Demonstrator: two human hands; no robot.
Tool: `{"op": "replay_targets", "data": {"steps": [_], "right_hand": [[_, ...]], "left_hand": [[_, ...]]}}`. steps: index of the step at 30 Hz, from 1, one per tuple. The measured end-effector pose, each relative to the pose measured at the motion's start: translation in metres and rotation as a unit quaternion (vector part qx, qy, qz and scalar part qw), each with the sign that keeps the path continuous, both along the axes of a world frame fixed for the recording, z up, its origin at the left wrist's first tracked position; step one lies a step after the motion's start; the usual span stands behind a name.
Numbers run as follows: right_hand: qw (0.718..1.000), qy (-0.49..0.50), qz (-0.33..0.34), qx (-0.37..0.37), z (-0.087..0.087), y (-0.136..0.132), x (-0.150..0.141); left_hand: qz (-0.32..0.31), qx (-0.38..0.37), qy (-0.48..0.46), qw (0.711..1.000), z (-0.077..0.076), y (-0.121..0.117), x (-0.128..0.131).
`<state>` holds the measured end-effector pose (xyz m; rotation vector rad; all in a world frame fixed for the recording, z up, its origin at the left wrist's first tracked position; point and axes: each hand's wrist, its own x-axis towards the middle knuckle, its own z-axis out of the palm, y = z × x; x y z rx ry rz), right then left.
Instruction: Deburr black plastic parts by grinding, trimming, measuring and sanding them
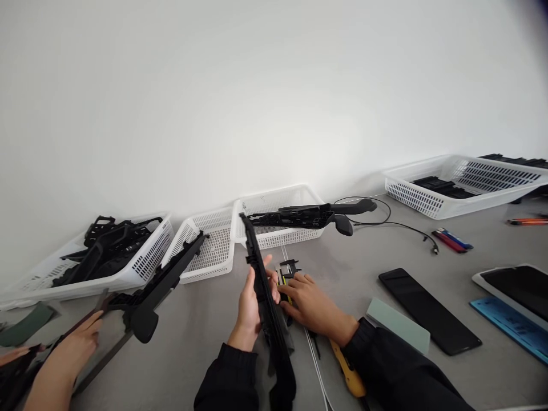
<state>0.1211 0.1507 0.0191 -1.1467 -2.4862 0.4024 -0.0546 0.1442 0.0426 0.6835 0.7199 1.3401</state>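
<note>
By our right sleeve [398, 365] lies a yellow-handled tool [349, 371]. Our left hand [247, 311] is wrapped around a long black plastic part [280, 359], up over the gray table [192, 342], not yet put down. Our right hand [314, 305] is low by a black caliper [290, 264]; we can't tell if it grips. To our left, there looks to be room before the next black part [171, 285]. Farther off, more black parts [295, 218] lie across a white basket's edge [291, 237].

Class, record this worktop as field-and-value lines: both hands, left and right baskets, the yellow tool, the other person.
Left hand: holds long black part
Right hand: at dark caliper-like tool; grip unclear
Left basket: white, holds black pieces
Right basket: white, holds black strips
Yellow-handled tool: beside right sleeve
Other person's hand: lower left, near paddle-ended part
</note>
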Motion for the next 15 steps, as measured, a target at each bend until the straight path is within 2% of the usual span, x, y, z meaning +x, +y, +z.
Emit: {"op": "replay_targets", "data": {"steps": [9,15], "right_hand": [[0.999,0.003,-0.036,0.021,-0.0049,0.0016,-0.0024],[0.994,-0.011,-0.109,0.026,-0.0054,0.0025,-0.0025]], "left_hand": [[0.005,0.011,0.104,0.994,0.0005,-0.0054,0.0053],[0.010,0.004,0.174,0.985,-0.0052,-0.0047,0.0111]]}}
